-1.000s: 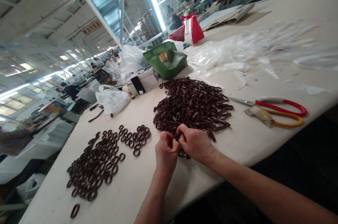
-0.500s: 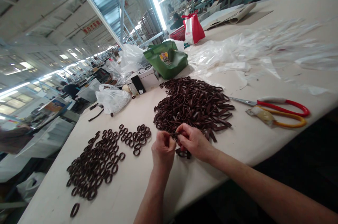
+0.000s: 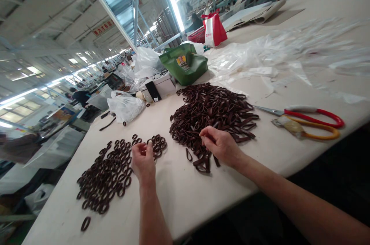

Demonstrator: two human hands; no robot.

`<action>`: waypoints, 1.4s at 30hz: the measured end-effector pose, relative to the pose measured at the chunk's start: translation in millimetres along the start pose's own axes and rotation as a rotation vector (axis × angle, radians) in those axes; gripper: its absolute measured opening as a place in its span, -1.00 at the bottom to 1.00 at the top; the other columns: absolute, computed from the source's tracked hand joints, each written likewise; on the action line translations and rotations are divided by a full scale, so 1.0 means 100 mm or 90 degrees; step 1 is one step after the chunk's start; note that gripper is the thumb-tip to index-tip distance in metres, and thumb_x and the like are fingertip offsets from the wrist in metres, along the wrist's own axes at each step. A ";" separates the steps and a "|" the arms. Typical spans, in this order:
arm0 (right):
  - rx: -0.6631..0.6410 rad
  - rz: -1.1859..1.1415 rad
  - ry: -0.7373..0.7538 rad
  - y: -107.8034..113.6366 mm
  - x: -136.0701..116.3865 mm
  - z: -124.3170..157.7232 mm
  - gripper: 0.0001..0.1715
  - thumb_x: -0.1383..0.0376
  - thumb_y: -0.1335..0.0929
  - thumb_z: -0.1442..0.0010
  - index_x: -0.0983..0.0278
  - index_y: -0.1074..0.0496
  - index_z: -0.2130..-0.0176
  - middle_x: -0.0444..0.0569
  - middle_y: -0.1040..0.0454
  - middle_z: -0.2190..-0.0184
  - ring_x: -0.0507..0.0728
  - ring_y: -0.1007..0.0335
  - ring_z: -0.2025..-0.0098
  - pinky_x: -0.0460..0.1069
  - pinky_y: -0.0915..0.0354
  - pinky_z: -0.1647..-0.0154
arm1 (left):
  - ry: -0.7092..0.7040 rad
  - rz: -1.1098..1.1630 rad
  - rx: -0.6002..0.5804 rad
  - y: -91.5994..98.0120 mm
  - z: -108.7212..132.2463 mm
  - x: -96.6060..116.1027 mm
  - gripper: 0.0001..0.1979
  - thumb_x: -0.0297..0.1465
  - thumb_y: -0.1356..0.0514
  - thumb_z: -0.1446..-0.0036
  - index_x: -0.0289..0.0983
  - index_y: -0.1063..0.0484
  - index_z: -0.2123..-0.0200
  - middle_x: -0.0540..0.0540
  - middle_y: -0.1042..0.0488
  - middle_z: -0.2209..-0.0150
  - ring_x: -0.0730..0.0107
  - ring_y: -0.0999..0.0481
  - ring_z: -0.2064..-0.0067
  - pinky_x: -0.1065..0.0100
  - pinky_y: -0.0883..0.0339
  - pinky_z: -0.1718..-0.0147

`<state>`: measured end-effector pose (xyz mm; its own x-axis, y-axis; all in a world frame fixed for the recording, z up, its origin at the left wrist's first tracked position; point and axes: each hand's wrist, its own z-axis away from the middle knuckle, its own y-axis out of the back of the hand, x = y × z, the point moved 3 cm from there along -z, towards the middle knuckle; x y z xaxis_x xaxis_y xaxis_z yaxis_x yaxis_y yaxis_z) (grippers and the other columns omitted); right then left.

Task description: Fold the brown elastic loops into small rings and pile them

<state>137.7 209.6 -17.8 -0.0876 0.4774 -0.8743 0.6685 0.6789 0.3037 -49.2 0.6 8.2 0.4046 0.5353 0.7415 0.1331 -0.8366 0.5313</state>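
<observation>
Brown strap loops heaped on bench; right hand over near edge, fingers bunched. Brown rings to the left, left hand beside them, fingers curled. Can't tell if either holds anything.

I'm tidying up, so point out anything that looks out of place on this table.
One dark brown ring lies alone, nearer the camera than the ring pile; another ring sits beside the white plastic bag. Crumpled clear plastic sheeting looks messily strewn across the table.
</observation>
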 end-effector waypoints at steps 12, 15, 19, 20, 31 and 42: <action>0.016 0.082 0.048 -0.02 0.05 -0.01 -0.87 0.30 -0.26 -0.27 0.22 -0.40 0.26 -0.15 -0.44 0.44 0.05 -0.33 0.47 -0.07 -0.18 0.36 | -0.090 -0.235 -0.539 -0.50 0.52 0.35 -0.89 -0.38 -0.25 -0.15 -0.27 -0.48 0.42 0.02 -0.47 0.47 0.42 -0.38 0.40 0.40 -0.08 0.38; 0.018 0.090 0.057 -0.03 0.08 -0.01 -0.88 0.32 -0.26 -0.28 0.23 -0.40 0.26 -0.15 -0.44 0.44 0.05 -0.34 0.47 -0.07 -0.18 0.36 | -0.091 -0.231 -0.548 -0.48 0.51 0.33 -0.91 -0.47 -0.21 -0.11 -0.27 -0.48 0.43 0.02 -0.46 0.47 0.43 -0.37 0.41 0.41 -0.06 0.39; 0.016 0.090 0.078 -0.03 0.06 0.00 -0.85 0.34 -0.26 -0.30 0.24 -0.42 0.19 -0.11 -0.49 0.36 0.08 -0.40 0.40 -0.06 -0.25 0.30 | -0.093 -0.171 -0.481 -0.49 0.50 0.31 -0.89 -0.41 -0.19 -0.11 -0.27 -0.43 0.47 0.03 -0.43 0.51 0.44 -0.37 0.46 0.43 -0.09 0.42; 0.007 0.085 0.091 -0.04 0.03 0.01 -0.80 0.36 -0.25 -0.30 0.24 -0.43 0.13 -0.08 -0.51 0.28 0.09 -0.43 0.33 -0.05 -0.28 0.24 | -0.080 -0.125 -0.471 -0.50 0.51 0.31 -0.89 -0.39 -0.18 -0.11 -0.27 -0.41 0.45 0.03 -0.42 0.52 0.44 -0.39 0.47 0.44 -0.11 0.43; -0.083 0.025 0.150 -0.23 -0.09 0.07 -0.76 0.47 -0.31 -0.22 0.26 -0.48 0.14 -0.05 -0.46 0.24 0.11 -0.42 0.21 -0.03 -0.32 0.13 | -0.173 0.052 -0.390 -0.60 0.76 0.46 -0.88 -0.32 -0.13 -0.11 -0.26 -0.35 0.39 0.07 -0.35 0.54 0.50 -0.31 0.51 0.48 -0.14 0.49; -0.031 -0.058 0.088 -0.24 -0.05 0.06 -0.69 0.53 -0.25 -0.10 0.27 -0.46 0.21 -0.09 -0.51 0.28 0.06 -0.44 0.25 -0.08 -0.33 0.18 | 0.125 0.352 -0.573 -0.60 0.78 0.47 -0.59 -0.12 -0.35 0.06 -0.28 -0.27 0.47 0.09 -0.28 0.67 0.57 -0.22 0.66 0.53 -0.10 0.63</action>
<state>126.6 187.8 -23.1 -0.2498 0.4827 -0.8394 0.6171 0.7474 0.2461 32.0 67.1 -20.9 0.0413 0.1850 0.9819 -0.7720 -0.6180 0.1489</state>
